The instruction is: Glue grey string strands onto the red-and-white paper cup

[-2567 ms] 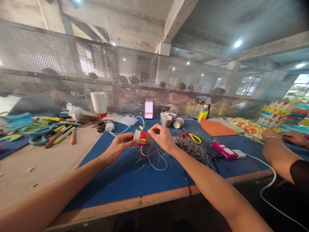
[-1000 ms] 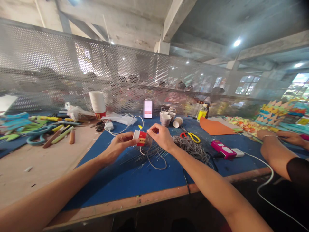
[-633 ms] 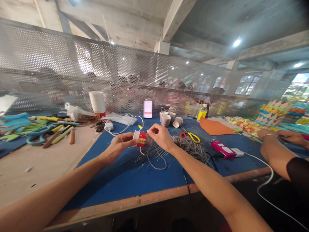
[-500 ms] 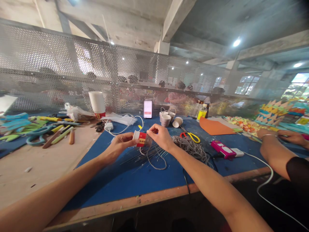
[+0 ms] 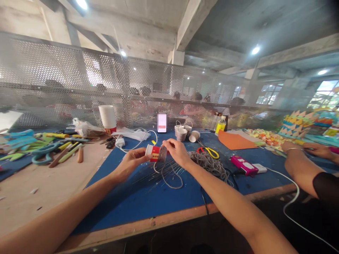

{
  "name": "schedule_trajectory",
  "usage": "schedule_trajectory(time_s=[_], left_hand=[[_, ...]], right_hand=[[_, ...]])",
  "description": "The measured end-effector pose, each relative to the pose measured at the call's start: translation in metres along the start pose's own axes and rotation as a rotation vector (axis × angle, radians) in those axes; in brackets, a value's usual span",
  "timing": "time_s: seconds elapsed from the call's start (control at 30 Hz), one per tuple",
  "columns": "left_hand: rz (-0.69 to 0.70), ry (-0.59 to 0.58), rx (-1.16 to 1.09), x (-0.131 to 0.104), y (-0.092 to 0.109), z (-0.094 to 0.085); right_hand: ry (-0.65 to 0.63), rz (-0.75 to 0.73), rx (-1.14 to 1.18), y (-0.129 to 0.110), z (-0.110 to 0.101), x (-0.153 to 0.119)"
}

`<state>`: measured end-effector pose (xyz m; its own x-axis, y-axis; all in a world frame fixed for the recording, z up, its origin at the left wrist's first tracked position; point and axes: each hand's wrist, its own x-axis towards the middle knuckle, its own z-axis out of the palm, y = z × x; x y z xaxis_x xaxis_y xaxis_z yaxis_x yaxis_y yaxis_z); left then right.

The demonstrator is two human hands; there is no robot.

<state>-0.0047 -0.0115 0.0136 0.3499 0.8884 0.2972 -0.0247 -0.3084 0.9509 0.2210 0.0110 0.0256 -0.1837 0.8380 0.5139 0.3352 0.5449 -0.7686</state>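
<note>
A red and white paper cup lies on its side in the air above the blue table mat, held near its rim by my left hand. Grey cord is wound about the bottom end of the cup, and a loose loop hangs below it. At that wound end, the fingers of my right hand are pinched together on the cord; the exact contact is hidden. Under and right of the hands lie thin clear strands and a tangled heap of grey cord.
Several cord-wrapped cups stand behind, near a propped phone. Red and yellow scissors touch the heap. A cup stack and tools stand left. A pink device and a co-worker's arm are right.
The view has tilted up slightly. My right hand has shifted a little at the cup's wound end, and more of the wound cord shows. My left hand keeps its hold.
</note>
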Motion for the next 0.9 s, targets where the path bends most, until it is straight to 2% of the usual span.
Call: schedule_trajectory(time_s=[0.17,0.37,0.53,0.9], left_hand=[[0.004,0.055,-0.079,0.001,0.000,-0.003],[-0.009,0.084,-0.257,0.004,0.000,-0.005],[-0.056,0.091,-0.319,0.006,0.001,-0.004],[-0.153,0.097,-0.416,0.009,-0.003,-0.011]], right_hand=[[0.073,-0.092,-0.065,-0.001,-0.004,0.000],[-0.105,-0.027,-0.001,0.001,0.000,-0.002],[-0.100,-0.022,0.007,0.001,0.003,-0.002],[-0.060,-0.247,-0.079,0.001,0.006,-0.005]])
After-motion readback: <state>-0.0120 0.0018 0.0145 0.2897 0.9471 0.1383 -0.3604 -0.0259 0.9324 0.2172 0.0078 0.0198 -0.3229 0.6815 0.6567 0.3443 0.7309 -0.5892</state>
